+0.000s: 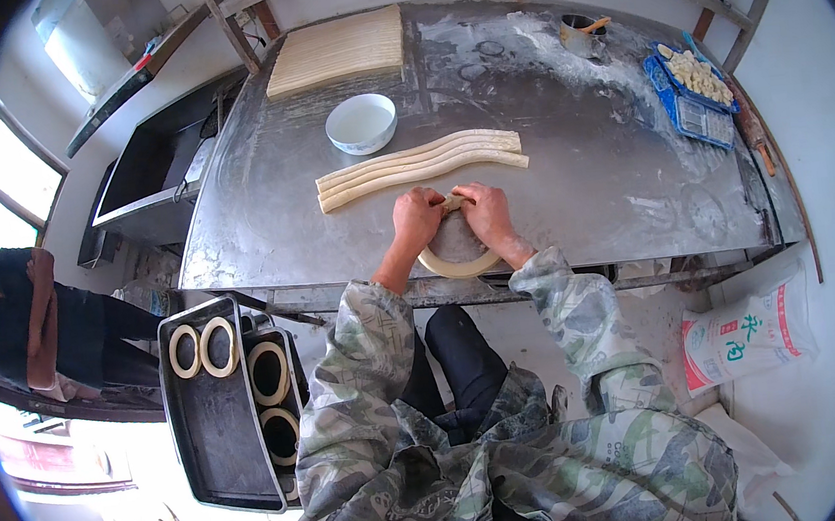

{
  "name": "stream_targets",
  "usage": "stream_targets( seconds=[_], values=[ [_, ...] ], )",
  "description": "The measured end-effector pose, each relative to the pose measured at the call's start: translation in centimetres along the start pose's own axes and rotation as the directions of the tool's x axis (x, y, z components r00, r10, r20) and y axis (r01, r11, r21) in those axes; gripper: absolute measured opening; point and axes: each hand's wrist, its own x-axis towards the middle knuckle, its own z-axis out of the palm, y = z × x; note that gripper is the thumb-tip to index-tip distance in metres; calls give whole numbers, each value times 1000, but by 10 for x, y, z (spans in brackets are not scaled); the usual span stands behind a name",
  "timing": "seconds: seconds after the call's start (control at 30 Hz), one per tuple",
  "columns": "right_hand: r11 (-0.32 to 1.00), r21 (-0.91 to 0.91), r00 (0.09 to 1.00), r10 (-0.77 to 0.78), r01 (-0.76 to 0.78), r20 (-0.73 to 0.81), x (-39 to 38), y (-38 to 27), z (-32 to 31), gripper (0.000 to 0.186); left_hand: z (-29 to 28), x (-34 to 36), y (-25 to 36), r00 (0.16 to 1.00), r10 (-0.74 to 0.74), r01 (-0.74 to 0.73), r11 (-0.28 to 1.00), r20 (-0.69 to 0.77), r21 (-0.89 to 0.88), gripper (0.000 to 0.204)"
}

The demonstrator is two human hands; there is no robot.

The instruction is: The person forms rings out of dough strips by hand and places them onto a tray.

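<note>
A rope of dough (458, 266) is curved into a ring at the table's near edge. My left hand (418, 215) and my right hand (486, 214) are closed on its two ends, which meet at the far side of the ring. Fingers partly hide that joint. Just beyond my hands lie several long dough strips (419, 167) side by side. A white bowl (361, 125) stands behind them, and what is in it is hard to make out. At the back left rests a wide sheet of dough (335, 51) with lines running across it.
Two dark trays, one (217, 451) overlapping the other, hold dough rings (218, 347) at my lower left. Right on the metal table (591, 183) are a blue tray of dough pieces (693, 73), a rolling pin (753, 133) and a metal pot (581, 36). A sack (751, 334) stands on the floor; a person (51, 316) stands left.
</note>
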Motion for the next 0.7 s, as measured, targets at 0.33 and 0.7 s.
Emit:
stream_targets(
  seconds=[0.33, 0.7],
  values=[
    [976, 144, 973, 132, -160, 187, 11, -5, -17, 33, 3, 0, -6, 991, 122, -125, 990, -53, -61, 16],
    [989, 107, 965, 76, -106, 250, 13, 4, -15, 31, 12, -4, -4, 989, 120, -117, 993, -89, 33, 15]
  ],
)
